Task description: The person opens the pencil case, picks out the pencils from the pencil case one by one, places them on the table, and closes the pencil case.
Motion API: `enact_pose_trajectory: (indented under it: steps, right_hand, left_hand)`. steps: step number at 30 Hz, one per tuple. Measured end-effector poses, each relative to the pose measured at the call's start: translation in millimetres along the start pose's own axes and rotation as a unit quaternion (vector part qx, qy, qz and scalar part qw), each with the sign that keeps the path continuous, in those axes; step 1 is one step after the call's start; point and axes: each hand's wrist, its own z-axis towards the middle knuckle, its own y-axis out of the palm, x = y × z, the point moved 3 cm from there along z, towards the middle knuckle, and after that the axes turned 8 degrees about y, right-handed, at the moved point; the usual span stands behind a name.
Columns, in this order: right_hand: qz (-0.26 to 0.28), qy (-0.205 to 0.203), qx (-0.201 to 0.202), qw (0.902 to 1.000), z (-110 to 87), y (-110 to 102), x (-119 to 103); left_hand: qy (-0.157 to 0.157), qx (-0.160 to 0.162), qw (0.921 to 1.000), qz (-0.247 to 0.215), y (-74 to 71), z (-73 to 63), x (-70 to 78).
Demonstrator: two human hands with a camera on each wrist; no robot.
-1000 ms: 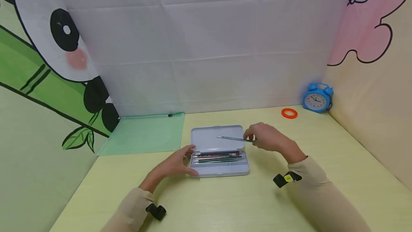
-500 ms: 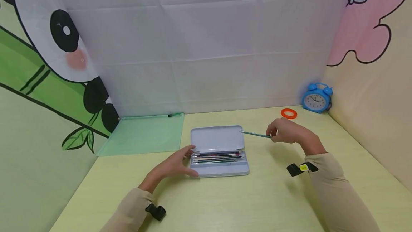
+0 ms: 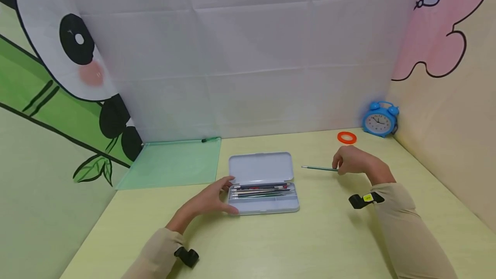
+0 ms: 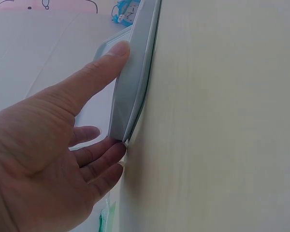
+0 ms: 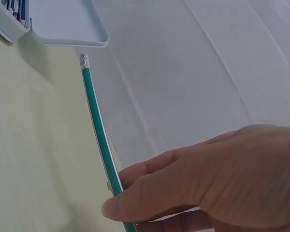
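An open white pencil case (image 3: pixel 263 203) lies on the table, its lid (image 3: pixel 261 168) folded back toward the wall. Several pencils (image 3: pixel 259 190) lie side by side in its rear compartment. My left hand (image 3: pixel 211 197) holds the case by its left end; in the left wrist view the thumb (image 4: pixel 94 75) presses the front side and the fingers (image 4: pixel 104 159) are at the end corner. To the right of the case, my right hand (image 3: pixel 356 160) pinches a green pencil (image 3: pixel 319 168) between thumb and fingers. Its metal-capped end (image 5: pixel 84 60) points left toward the case; the other end is hidden by the hand.
A translucent green folder (image 3: pixel 174 162) with a dark zip pull (image 3: pixel 209 139) lies at the back left. An orange tape ring (image 3: pixel 346 137) sits behind my right hand, and a blue alarm clock (image 3: pixel 379 119) stands in the back right corner. A white sheet (image 3: pixel 248 55) hangs behind the table.
My right hand has carried the green pencil rightward from over the lid to beside the case, then lower toward the table. My left hand has stayed on the case.
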Motion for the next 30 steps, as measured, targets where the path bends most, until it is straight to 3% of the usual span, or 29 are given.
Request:
enact_pose_trajectory:
  steps: [11,30]
  right_hand:
    - [-0.004,0.028,-0.014,0.9995,4.8,10,13]
    - [0.003,0.012,-0.021,0.9997,8.9,17,21]
  left_hand:
    - [-0.005,0.0,1.0,-0.006,1.1,-1.9,-1.5]
    - [-0.005,0.0,1.0,-0.004,0.2,-0.7,0.1]
